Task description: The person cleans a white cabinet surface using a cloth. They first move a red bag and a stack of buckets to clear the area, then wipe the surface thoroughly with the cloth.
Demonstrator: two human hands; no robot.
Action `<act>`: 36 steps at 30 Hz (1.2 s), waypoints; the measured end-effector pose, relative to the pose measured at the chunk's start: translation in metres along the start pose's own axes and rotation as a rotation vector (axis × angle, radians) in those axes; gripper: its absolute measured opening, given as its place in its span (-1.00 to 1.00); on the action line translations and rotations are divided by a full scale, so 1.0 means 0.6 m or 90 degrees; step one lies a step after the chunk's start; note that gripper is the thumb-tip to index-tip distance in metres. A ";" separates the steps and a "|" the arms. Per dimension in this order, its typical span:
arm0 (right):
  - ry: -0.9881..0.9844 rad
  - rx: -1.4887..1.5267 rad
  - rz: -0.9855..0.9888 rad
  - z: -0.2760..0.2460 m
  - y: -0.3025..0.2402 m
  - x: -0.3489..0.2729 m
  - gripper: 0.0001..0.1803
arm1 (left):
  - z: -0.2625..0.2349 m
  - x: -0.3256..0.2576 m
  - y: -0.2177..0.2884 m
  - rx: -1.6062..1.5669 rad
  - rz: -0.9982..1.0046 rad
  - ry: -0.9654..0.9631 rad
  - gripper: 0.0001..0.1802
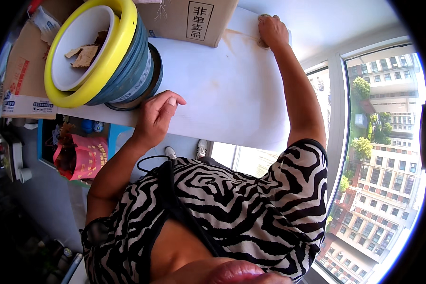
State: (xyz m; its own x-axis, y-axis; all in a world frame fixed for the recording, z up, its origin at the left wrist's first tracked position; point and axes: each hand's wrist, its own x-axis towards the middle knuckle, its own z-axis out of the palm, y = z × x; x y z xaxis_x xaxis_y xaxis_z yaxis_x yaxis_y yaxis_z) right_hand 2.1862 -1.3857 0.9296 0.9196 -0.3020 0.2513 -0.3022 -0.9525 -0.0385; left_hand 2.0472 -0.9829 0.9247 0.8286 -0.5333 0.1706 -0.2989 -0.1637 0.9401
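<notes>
At the far right end of the white tabletop (pixel 241 94), my right hand (pixel 273 32) presses down on a crumpled greyish-brown cloth, its fingers closed over it. My right arm is stretched far forward. My left hand (pixel 157 116) is at the table's near edge, with its fingers loosely curled in and nothing visible in them. Right beside it stands a tilted-looking stack of round tubs (pixel 128 71), blue-green on the sides with a dark base. A yellow ring (pixel 128 14) rims the stack. Inside its white inner tub (pixel 64 66) lie brown dry scraps (pixel 86 56).
A cardboard box (pixel 175 23) stands at the back of the table, and another carton (pixel 23 85) lies at the left. Brownish stains (pixel 229 40) mark the tabletop. Below on the left, a pink bag (pixel 87 158) sits in a blue-edged bin. A window (pixel 383 142) borders the right side.
</notes>
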 end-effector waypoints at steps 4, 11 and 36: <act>-0.053 0.010 -0.079 -0.024 -0.047 -0.081 -0.61 | -0.016 -0.019 -0.005 0.011 -0.026 0.015 -0.68; 0.014 -0.015 0.068 0.001 0.023 0.013 -0.63 | 0.001 0.000 -0.002 0.008 0.025 0.003 -0.74; -0.182 0.979 -0.032 -0.167 0.074 -0.076 -0.60 | -0.001 -0.009 0.001 0.027 0.034 0.029 -0.77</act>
State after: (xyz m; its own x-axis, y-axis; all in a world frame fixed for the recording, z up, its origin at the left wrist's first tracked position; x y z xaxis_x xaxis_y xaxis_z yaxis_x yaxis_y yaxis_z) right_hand 2.1056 -1.4100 1.0132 0.9897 -0.0977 0.1044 0.1016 -0.0333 -0.9943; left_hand 2.0424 -0.9797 0.9247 0.8313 -0.5042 0.2340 -0.3617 -0.1711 0.9165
